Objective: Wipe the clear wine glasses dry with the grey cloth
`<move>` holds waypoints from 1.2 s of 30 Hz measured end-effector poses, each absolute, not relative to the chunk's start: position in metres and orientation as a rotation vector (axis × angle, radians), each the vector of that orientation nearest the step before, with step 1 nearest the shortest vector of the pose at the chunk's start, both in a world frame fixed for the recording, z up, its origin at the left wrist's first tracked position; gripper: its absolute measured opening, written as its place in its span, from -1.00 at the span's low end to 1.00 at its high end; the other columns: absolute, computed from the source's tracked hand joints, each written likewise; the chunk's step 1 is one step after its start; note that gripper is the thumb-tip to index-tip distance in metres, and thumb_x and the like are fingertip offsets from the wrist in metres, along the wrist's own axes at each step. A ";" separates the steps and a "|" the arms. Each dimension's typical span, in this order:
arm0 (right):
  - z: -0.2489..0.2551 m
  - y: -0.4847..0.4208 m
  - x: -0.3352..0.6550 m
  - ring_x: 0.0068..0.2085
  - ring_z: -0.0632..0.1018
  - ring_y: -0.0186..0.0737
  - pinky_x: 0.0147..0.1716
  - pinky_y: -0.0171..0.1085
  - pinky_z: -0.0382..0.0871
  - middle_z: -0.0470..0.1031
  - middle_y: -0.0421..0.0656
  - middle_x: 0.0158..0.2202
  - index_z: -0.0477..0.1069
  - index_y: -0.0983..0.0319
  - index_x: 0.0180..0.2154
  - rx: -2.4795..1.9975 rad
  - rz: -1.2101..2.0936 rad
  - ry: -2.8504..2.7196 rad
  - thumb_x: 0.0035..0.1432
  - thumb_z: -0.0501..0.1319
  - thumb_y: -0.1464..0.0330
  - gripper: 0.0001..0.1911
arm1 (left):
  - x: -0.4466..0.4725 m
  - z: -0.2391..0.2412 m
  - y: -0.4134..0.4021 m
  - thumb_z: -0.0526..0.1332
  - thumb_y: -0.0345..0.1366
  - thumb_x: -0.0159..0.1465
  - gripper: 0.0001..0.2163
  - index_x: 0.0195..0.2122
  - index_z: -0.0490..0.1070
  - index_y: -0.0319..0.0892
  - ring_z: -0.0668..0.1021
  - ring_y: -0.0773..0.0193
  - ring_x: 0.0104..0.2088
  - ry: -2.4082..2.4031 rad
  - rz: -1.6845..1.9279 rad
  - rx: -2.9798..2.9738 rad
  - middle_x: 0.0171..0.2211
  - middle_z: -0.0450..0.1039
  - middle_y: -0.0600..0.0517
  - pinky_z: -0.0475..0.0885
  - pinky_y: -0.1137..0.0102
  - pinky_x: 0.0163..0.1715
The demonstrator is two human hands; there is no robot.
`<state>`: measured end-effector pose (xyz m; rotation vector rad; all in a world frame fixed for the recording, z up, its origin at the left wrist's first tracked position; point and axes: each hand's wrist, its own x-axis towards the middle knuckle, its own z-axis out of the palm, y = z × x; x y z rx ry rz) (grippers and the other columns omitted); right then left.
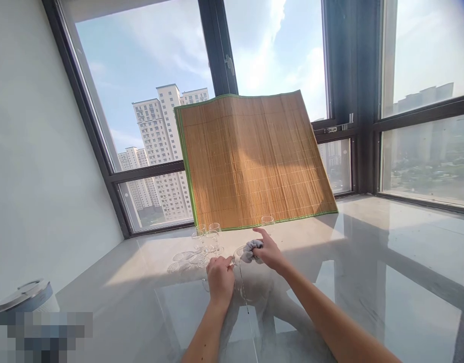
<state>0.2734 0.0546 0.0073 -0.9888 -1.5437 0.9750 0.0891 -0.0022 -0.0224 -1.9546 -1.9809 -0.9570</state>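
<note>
My left hand [220, 278] is closed around the stem end of a clear stemmed glass [237, 253], which lies tilted sideways above the glossy surface. My right hand [270, 253] grips a bunched grey-white cloth [250, 250] at the bowl of that glass, with the index finger stretched out. How far the cloth reaches into the bowl is hard to make out. Several clear stemmed glasses [214, 236] stand close together beyond my left hand. Behind my right hand another clear glass [268, 221] stands alone, its lower part hidden.
A bamboo mat [254, 161] with green edging leans against the window at the back. The shiny grey tabletop [141, 302] carries strong reflections and shadows. A lidded container [25, 296] sits at the far left, partly covered by a pixelated patch.
</note>
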 end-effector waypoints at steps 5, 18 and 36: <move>0.007 0.053 0.275 -0.50 0.36 -0.33 -0.53 -0.35 0.20 0.39 -0.27 -0.43 0.24 0.20 0.11 -0.990 1.032 -1.626 -0.24 0.13 0.51 -0.26 | 0.087 -0.023 0.000 0.17 -0.43 0.25 -0.74 -0.14 0.61 -0.07 0.45 0.13 -0.19 -1.985 -0.877 -2.026 -0.36 0.53 -0.01 0.22 0.34 -0.18; 0.016 0.052 0.292 -0.48 0.42 -0.30 -0.50 -0.33 0.22 0.44 -0.29 -0.48 0.35 0.18 0.07 -0.804 1.329 -1.579 -0.22 0.27 0.47 -0.30 | 0.091 -0.018 -0.002 0.23 -0.35 0.22 -0.87 -0.33 0.60 -0.09 0.39 0.23 -0.31 -1.949 -1.136 -2.245 -0.49 0.42 0.05 0.14 0.43 -0.33; 0.000 0.047 0.255 -0.38 0.48 -0.21 -0.40 -0.28 0.33 0.45 -0.21 -0.37 0.21 0.22 0.07 -0.940 1.035 -1.265 -0.17 0.26 0.37 -0.32 | 0.099 -0.014 0.004 0.39 0.12 0.00 -0.55 -0.39 0.50 -0.23 0.44 0.39 -0.46 -1.979 -2.911 -1.938 -0.49 0.46 0.06 0.31 0.47 -0.41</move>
